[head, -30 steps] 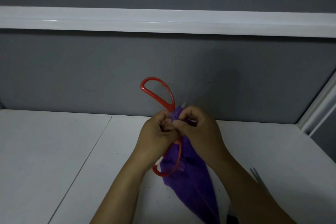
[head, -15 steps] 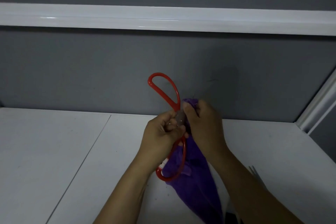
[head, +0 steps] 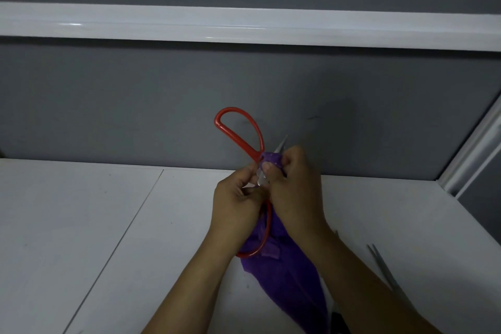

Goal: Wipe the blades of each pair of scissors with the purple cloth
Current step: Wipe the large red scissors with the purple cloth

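A pair of red-handled scissors [head: 238, 127] is held up above the white table, one handle loop raised, the other hanging low in front of the cloth. My left hand [head: 235, 203] grips the scissors near the pivot. My right hand [head: 295, 184] pinches the purple cloth [head: 287, 274] around a blade; a silver blade tip shows just above its fingers. The rest of the cloth hangs down under my right wrist. The blades are mostly hidden by cloth and fingers.
A second pair of scissors [head: 385, 271] with silver blades lies on the white table [head: 81, 225] at the lower right, partly behind my right forearm. A grey partition with a white rail [head: 244, 27] stands close behind the table.
My right hand with the cloth has slid along the blade, and the silver blade tip now shows above it again. The scissors have tilted slightly; the raised loop shifted.
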